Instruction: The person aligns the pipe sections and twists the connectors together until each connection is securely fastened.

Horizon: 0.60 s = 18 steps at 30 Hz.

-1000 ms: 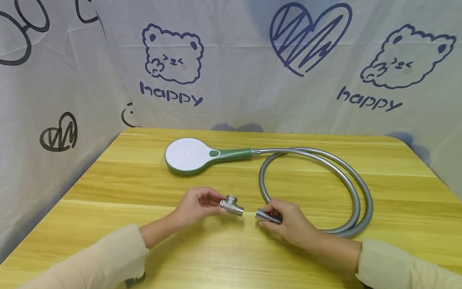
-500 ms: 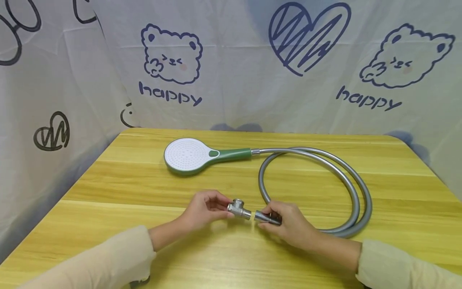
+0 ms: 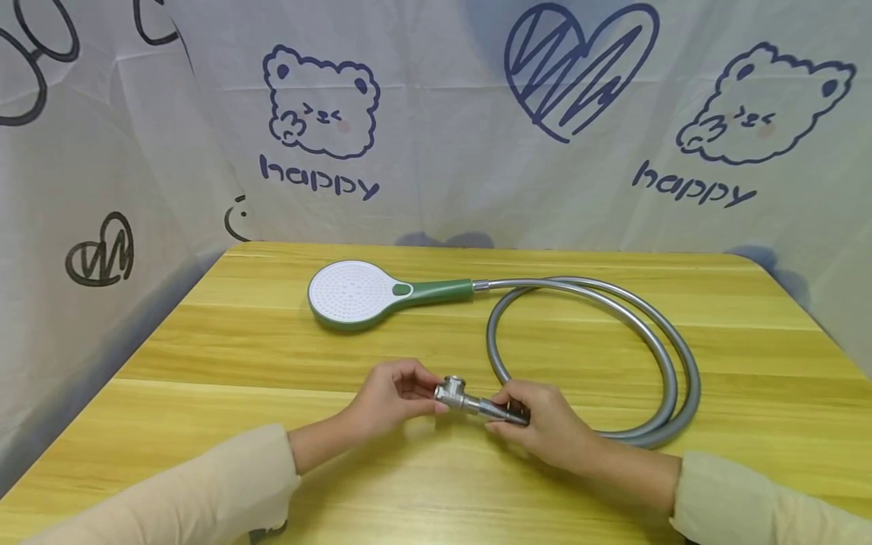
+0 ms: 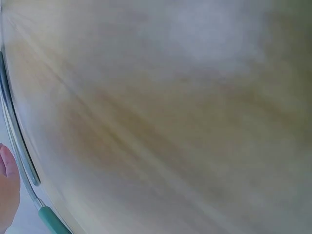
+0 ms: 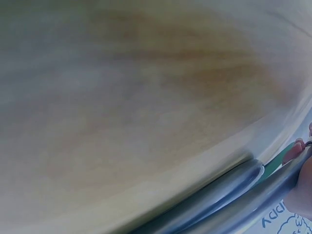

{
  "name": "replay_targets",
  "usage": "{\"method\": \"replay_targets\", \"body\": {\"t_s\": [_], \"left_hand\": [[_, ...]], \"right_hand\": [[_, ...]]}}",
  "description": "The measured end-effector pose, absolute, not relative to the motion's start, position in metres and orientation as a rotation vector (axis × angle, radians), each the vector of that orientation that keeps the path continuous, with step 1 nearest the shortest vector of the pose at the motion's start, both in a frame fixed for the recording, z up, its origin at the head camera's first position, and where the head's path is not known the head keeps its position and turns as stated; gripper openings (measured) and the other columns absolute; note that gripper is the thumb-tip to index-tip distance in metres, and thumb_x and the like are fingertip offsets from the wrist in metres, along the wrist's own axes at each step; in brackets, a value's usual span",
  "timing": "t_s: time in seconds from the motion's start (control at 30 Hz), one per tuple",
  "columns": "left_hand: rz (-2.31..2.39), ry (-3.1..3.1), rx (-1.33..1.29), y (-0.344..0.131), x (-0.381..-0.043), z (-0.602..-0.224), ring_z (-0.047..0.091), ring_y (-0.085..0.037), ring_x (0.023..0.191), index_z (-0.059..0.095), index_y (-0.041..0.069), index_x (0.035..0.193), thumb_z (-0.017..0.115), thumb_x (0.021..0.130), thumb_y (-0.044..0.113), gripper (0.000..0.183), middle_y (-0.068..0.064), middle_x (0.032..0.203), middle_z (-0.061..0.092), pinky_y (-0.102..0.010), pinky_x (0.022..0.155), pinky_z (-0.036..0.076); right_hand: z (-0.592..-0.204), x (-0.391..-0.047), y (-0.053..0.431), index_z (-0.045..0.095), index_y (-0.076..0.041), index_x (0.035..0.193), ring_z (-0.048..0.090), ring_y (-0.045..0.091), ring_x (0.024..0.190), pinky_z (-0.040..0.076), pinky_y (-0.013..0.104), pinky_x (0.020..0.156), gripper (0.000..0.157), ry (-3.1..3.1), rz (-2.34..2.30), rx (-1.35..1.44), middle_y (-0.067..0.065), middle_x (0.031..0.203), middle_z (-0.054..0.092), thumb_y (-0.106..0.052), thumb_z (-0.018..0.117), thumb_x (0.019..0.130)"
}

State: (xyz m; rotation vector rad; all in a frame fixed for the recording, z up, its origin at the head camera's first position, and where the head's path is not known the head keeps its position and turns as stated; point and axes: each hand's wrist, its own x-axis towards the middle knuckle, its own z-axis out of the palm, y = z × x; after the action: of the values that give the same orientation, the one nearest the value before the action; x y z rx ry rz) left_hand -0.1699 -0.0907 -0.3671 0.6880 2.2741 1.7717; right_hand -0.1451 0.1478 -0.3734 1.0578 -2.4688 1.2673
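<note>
Between thumb and fingers my left hand (image 3: 391,400) pinches a small silver T-shaped pipe fitting (image 3: 451,393), its side outlet turned up. My right hand (image 3: 548,416) grips the metal end connector (image 3: 492,409) of a grey shower hose (image 3: 671,378). The fitting's right end meets the mouth of the connector, roughly in line; whether the threads have caught is too small to tell. In the left wrist view only part of the left hand (image 4: 9,187) shows at the edge. The right wrist view catches a bit of the right hand (image 5: 300,187) beside the hose (image 5: 248,200).
Behind the hands lies a shower head (image 3: 350,291) with a white face and green handle, joined to the hose's other end. The hose loops over the right half of the wooden table (image 3: 225,341). A drawn-on white cloth (image 3: 443,166) hangs behind and at the left.
My left hand has moved right with the pipe fitting, closing the gap to the hose connector until the two meet. The right hand has stayed nearly still.
</note>
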Motion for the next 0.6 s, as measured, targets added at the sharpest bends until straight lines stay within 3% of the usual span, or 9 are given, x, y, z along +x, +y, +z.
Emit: {"method": "replay_targets", "body": {"t_s": [0.6], "left_hand": [[1.763, 2.242, 0.684, -0.0881, -0.1703, -0.3697, 0.063, -0.004, 0.074, 0.060, -0.014, 0.096, 0.072, 0.075, -0.005, 0.026, -0.028, 0.095, 0.065, -0.021, 0.070, 0.054]], "right_hand": [[-0.3741, -0.1442, 0.1478, 0.063, -0.003, 0.087, 0.050, 0.000, 0.065, 0.047, 0.017, 0.053, 0.018, -2.485, 1.259, 1.085, 0.003, 0.075, 0.062, -0.003, 0.075, 0.074]]}}
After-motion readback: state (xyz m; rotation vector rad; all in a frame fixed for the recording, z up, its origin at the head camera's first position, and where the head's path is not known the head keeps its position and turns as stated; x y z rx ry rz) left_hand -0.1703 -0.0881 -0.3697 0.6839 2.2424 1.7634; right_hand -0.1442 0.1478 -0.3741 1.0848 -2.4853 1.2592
